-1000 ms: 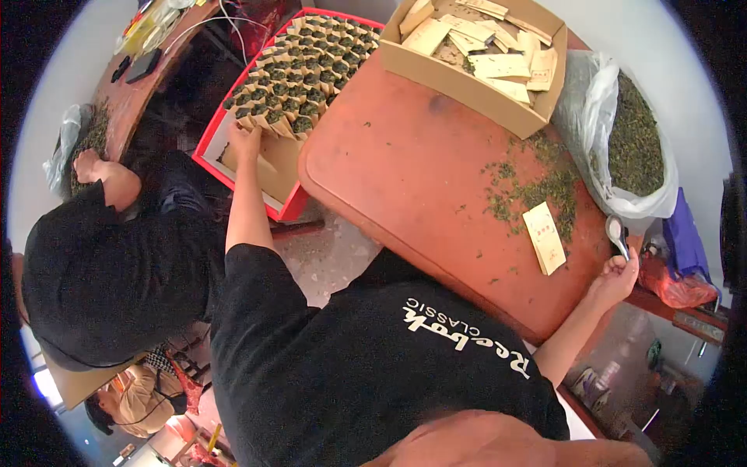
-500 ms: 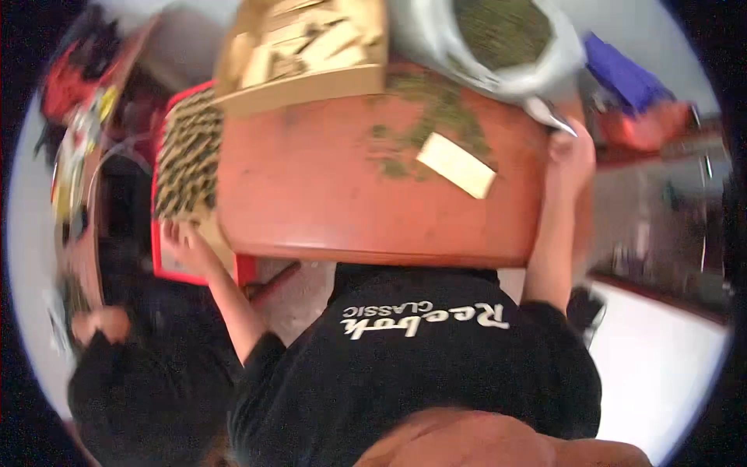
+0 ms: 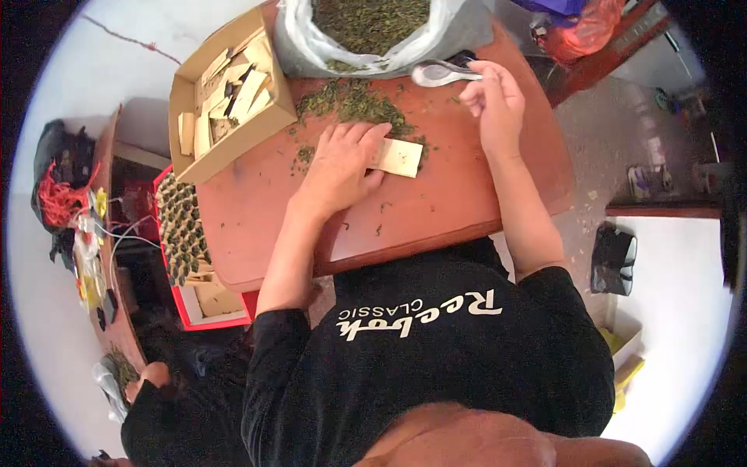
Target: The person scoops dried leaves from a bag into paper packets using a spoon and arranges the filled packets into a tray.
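My left hand (image 3: 342,162) lies on the table, its thumb and fingers around the left end of a small cream paper packet (image 3: 401,159). A few dark specks show on the packet's surface. Held up at the right, my right hand (image 3: 498,105) grips the handle of a spoon (image 3: 437,74), whose bowl points left. Loose dark-green dried leaf (image 3: 358,103) is scattered on the table behind and around my left hand. Just beyond the spoon stands a whitish plastic bag (image 3: 299,43) full of the same crumbled leaf (image 3: 373,23).
The reddish-brown table (image 3: 467,187) has a cardboard box (image 3: 233,144) of flat cream pieces at its far left. Below its left edge, a red-rimmed box (image 3: 187,315) holds rows of dark-topped packets. Another person's hand (image 3: 154,375) shows at lower left. Red plastic bag (image 3: 595,35) lies upper right.
My left hand has left the red-rimmed box and moved right onto the paper packet. My right hand still has the spoon. The whole view has shifted and turned.
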Available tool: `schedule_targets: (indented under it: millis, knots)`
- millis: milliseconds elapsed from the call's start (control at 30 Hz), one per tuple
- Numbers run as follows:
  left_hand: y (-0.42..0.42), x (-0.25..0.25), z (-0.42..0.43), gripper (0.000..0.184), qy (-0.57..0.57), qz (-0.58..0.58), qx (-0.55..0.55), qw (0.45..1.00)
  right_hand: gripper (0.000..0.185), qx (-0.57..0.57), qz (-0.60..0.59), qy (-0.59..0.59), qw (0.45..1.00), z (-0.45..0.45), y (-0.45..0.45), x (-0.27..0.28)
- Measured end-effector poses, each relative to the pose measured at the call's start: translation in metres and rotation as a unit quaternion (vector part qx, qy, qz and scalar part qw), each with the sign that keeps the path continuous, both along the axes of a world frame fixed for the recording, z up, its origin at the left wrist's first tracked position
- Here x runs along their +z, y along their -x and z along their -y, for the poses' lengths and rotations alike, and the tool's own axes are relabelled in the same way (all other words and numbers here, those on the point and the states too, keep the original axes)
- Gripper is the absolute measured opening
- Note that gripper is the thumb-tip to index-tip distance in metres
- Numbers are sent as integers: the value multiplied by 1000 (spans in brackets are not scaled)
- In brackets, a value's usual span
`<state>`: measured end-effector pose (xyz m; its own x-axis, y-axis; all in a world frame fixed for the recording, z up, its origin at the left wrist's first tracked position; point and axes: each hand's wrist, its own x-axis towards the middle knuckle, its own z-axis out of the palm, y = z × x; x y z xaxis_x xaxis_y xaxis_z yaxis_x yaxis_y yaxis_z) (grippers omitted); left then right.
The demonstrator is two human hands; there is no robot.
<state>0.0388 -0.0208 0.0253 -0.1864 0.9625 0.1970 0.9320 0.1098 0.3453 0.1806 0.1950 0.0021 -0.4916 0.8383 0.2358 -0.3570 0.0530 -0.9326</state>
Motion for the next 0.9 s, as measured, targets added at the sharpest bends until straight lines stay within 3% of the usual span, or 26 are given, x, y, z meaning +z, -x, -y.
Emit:
schedule_targets:
  millis: [33,200,333,433,700,900]
  knots:
    - [0,1,-4,64,35,-4,7,999,22,13,2,7,1000,3,-1,2]
    - [6,2,-4,56,-49,28,60,997,23,-11,28,-100,995,12,-6,11]
    - [6,-1,-9,51,-148,101,133,975,22,0,7,-78,997,20,-13,19]
    - [2,-4,-18,51,-176,86,154,968,22,31,-20,-67,997,22,-13,17]
    - [-3,-8,-36,47,-235,65,151,958,22,-21,43,-217,975,24,-15,18]
    - [2,-14,-40,50,-242,56,136,959,22,-3,52,-196,979,23,-14,17]
